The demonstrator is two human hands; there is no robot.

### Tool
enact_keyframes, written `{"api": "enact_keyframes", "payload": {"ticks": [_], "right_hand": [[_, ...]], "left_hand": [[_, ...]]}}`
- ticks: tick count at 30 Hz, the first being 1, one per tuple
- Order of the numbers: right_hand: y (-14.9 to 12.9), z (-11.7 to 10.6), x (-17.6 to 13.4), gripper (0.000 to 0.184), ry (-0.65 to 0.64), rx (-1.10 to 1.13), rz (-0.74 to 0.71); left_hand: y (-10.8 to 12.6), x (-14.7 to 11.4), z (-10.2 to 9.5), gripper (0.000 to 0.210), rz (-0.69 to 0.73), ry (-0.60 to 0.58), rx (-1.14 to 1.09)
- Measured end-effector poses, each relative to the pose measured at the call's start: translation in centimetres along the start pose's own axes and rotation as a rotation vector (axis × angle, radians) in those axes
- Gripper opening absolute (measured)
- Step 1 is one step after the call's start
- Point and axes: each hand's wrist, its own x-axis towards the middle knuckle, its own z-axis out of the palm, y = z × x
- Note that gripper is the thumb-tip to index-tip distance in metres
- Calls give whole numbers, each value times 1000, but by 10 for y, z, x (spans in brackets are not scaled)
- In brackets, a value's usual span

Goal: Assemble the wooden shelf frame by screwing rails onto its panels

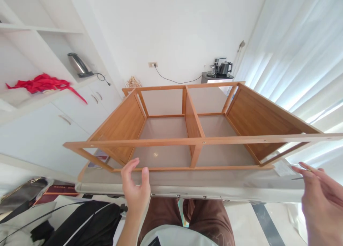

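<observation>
A wooden frame (171, 141) with two open bays and a middle divider lies on a grey table (187, 183) in front of me. My left hand (135, 189) is raised at the frame's near bottom rail, fingers apart, holding nothing. My right hand (320, 196) hovers at the table's right corner, just right of the frame. A thin metal pin or tool (301, 177) shows at its fingertips; whether the fingers pinch it is unclear.
White cupboards and shelves stand at the left, with a steel kettle (77, 64) and a red cloth (43, 83). A small stand with a kettle set (221, 69) is at the back wall. White curtains hang on the right. A black bag (88, 221) lies by my knees.
</observation>
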Motion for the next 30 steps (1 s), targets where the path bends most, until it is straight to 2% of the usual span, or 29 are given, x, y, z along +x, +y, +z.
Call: {"api": "enact_keyframes", "payload": {"ticks": [3, 6, 9, 17, 25, 28, 30], "right_hand": [[6, 13, 19, 28, 101, -10, -63], [11, 20, 28, 29, 62, -5, -41], [11, 22, 27, 31, 32, -18, 23], [17, 26, 23, 37, 79, 33, 112], [19, 23, 18, 37, 32, 29, 146], [16, 22, 16, 34, 19, 28, 144], [13, 20, 16, 31, -1, 29, 114]], "left_hand": [[-13, -7, 7, 37, 106, -151, 181], [-22, -15, 13, 34, 178, -348, 329], [-30, -17, 14, 29, 253, -432, 425], [-51, -7, 7, 20, 326, -463, 476], [-65, 3, -1, 23, 373, -508, 526], [-59, 7, -5, 23, 386, -515, 543], [-46, 8, -6, 25, 406, -494, 527]]}}
